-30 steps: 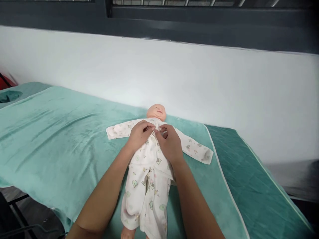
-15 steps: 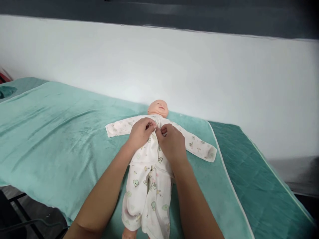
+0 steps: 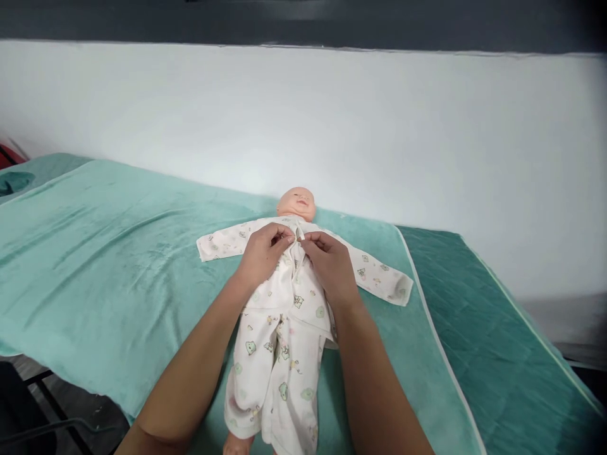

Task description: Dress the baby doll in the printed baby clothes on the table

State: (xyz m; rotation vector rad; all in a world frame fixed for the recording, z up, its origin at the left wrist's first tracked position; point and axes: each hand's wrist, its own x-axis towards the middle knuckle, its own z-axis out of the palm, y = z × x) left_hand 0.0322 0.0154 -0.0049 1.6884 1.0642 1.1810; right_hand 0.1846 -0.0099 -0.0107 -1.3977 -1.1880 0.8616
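A baby doll point(image 3: 298, 203) lies on its back, head toward the wall, dressed in a white printed shirt point(image 3: 310, 297) and matching white pants point(image 3: 253, 373). Both sleeves stretch out to the sides. My left hand point(image 3: 265, 251) pinches one front edge of the shirt at the upper chest. Facing it, my right hand point(image 3: 329, 259) pinches the opposite front edge. A small gap in the cloth shows between my fingertips; any fastener there is too small to make out. One bare doll foot point(image 3: 238, 444) pokes out of a pant leg.
A light green blanket point(image 3: 118, 253) lies under the doll, over a darker green quilted cover point(image 3: 484, 303) at the right. Behind stands a white wall point(image 3: 303, 120). Dark metal bars point(image 3: 52, 398) and a cable show below the blanket's edge at lower left.
My fingertips have drawn slightly apart at the chest, and the shirt edges between them show more. My right hand has turned a little flatter. The view has shifted slightly.
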